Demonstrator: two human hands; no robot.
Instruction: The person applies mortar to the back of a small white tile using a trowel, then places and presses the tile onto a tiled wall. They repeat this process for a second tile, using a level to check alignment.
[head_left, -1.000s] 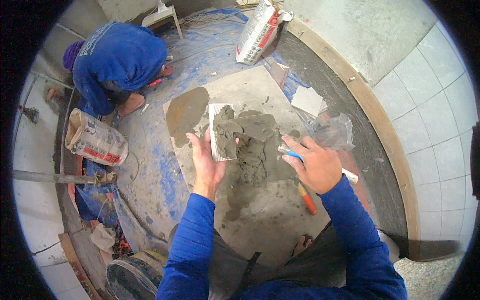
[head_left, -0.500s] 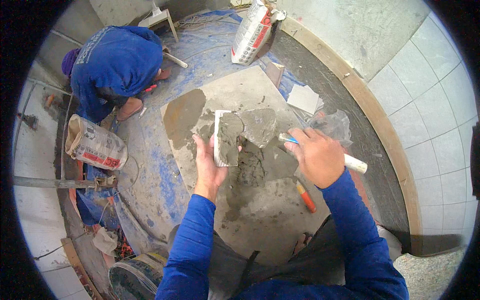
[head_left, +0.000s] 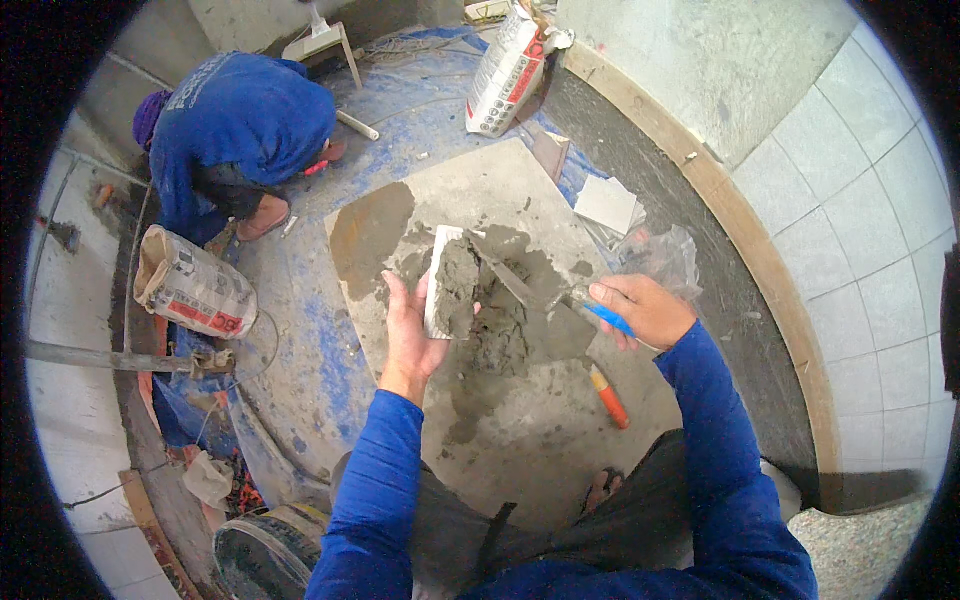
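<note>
My left hand [head_left: 408, 340] grips a small white tile [head_left: 434, 285] by its sides, its upper face thickly coated with grey mortar. In my right hand [head_left: 655, 308] is a pointing trowel [head_left: 609, 319], held by its blue and white handle. Its blade slants toward the tile with the tip near the tile's upper right edge; I cannot tell whether it touches. Beneath both hands lies a large grey slab [head_left: 495, 170], with a heap of wet mortar [head_left: 503, 350] to the right of the tile. An orange-handled tool [head_left: 611, 402] rests on the slab below my right hand.
Another person in a blue top [head_left: 245, 115] crouches at the far left. Mortar bags stand at left [head_left: 200, 285] and far back [head_left: 505, 80]. Stacked white tiles [head_left: 606, 204] and clear plastic [head_left: 665, 258] lie right of the slab. A bucket [head_left: 265, 555] stands lower left.
My right hand has turned and shifted slightly right, and the trowel blade has gone from broad side up to nearly edge-on. The tile stays almost in place in my left hand.
</note>
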